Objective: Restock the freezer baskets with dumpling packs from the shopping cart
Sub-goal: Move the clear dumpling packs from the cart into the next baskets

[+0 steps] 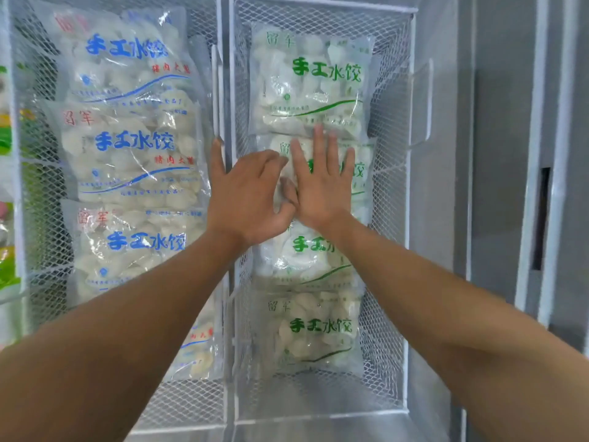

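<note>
You press both hands flat on the second green-label dumpling pack (357, 173) in the right basket (409, 218): right hand (322, 183) spread wide, left hand (248, 199) open, holding nothing, likely seating it level in the row of 4.

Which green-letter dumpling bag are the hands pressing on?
The second green-lettered pack from the top in the right basket. Both hands lie on it; the other green packs are untouched.
</note>
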